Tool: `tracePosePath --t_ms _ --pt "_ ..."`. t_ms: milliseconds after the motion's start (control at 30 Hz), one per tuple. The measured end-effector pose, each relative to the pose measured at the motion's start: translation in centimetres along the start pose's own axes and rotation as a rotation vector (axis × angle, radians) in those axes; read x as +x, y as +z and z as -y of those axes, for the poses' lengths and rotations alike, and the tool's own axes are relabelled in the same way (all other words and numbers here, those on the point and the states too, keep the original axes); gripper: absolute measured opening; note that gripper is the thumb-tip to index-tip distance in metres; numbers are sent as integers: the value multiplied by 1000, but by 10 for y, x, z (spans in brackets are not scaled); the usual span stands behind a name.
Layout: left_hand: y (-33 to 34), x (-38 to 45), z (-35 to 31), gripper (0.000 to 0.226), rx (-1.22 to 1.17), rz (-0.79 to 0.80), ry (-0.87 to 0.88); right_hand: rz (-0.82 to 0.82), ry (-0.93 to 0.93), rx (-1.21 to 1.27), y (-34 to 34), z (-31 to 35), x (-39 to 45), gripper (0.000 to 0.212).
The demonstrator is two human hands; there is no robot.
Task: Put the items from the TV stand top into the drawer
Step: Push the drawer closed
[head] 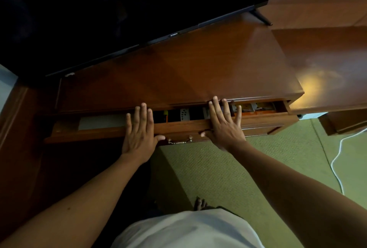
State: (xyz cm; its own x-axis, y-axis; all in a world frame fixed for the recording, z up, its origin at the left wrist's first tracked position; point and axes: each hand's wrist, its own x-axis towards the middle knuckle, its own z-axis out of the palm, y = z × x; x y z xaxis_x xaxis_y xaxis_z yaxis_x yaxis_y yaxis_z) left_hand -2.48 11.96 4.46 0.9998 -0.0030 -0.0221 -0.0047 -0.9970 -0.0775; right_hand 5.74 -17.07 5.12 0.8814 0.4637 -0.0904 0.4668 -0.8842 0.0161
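While both palms lie flat with straight fingers on the drawer (178, 126) front's top edge, the left hand (140, 132) sits left of the metal handle (179, 141) and the right hand (223, 124) right of it. Between them, a narrow gap under the TV stand top (178, 69) shows a remote control (184, 114) and orange packets (256, 108) inside.

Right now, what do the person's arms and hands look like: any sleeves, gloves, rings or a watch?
Both arms are bare from the frame edge down to the wrists; no sleeve shows. The left hand and the right hand wear no gloves, and no rings, watch or bracelet are visible. The only clothing in view is a light, whitish garment at the bottom edge.
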Motion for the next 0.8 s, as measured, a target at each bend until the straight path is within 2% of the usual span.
tracePosePath --t_ms 100,233,533,800 --pt "-2 9 5 104 66 7 48 -38 -3 -23 -2 0 6 110" --pt "-5 19 4 102 57 4 30 -29 -1 -17 -10 -4 22 119" --pt "-9 30 6 102 18 -33 -4 -57 46 83 -17 -2 33 115" --pt "-26 53 11 111 6 4 -48 -93 66 35 -31 1 50 121"
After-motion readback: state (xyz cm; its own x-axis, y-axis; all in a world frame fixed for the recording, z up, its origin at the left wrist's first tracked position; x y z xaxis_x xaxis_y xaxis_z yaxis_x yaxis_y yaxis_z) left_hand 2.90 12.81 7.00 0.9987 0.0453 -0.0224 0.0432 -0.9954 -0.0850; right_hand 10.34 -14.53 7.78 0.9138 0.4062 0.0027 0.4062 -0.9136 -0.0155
